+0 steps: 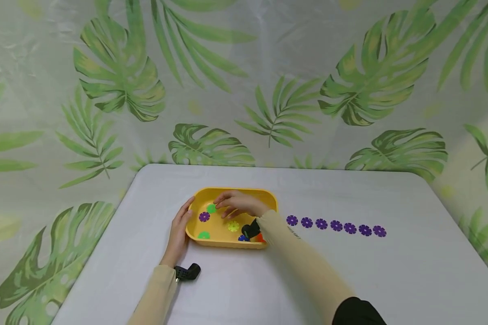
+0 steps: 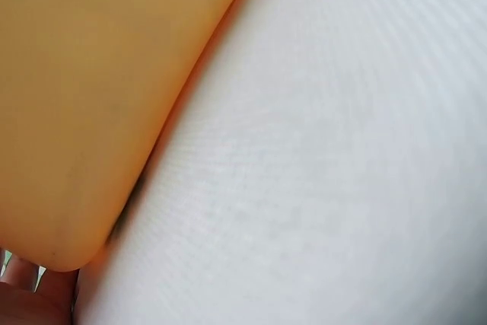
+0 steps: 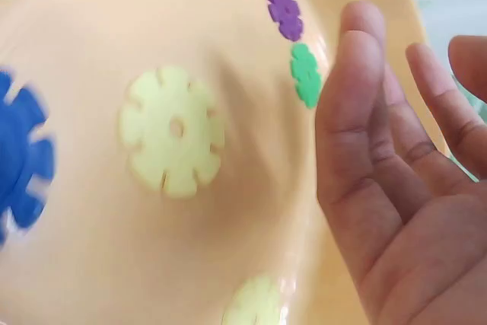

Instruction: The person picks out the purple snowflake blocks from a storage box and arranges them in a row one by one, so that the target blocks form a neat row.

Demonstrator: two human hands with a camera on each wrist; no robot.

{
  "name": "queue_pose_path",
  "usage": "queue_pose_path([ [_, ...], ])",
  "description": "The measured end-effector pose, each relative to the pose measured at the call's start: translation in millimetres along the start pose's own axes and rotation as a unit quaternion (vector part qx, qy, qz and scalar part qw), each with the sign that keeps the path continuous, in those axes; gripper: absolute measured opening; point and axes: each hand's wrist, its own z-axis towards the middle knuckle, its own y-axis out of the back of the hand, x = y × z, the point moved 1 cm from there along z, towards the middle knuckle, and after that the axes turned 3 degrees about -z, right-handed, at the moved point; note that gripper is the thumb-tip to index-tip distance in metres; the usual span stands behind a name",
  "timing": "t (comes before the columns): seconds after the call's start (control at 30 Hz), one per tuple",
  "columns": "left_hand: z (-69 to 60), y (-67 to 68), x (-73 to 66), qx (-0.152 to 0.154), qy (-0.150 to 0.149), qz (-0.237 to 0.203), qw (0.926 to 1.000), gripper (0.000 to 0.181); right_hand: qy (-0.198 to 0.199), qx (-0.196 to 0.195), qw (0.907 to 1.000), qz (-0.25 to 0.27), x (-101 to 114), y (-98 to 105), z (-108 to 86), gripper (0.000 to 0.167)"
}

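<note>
A yellow plastic tub sits on the table with my left hand at its left end, holding the rim and side wall. In the left wrist view, the tub's outer wall hides most of that hand. Over the tub's inside hovers my right hand, fingers loosely bent, nothing visible between them. Below it lie notched snowflake discs: a purple disc, a green disc, another green disc, a yellow disc and a blue disc. Something orange-red is partly hidden by the right wrist.
To the right of the tub, several purple snowflake discs lie in a spaced row on the white table. Behind the table hangs a leaf-patterned sheet. A black wrist camera is strapped to the left wrist.
</note>
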Motion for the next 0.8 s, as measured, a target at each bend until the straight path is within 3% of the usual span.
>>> queue_pose_path([
  [0.43, 1.0, 1.7, -0.1, -0.004, -0.006, -0.007, 0.9999, 0.043, -0.035, 0.03, 0.9985, 0.029, 6, -35, 40.5, 0.029],
  [0.8, 2.1, 0.2, 0.7, -0.004, -0.013, -0.01, 0.9999, 0.042, -0.067, 0.026, 0.997, 0.029, 6, -43, 44.5, 0.027],
])
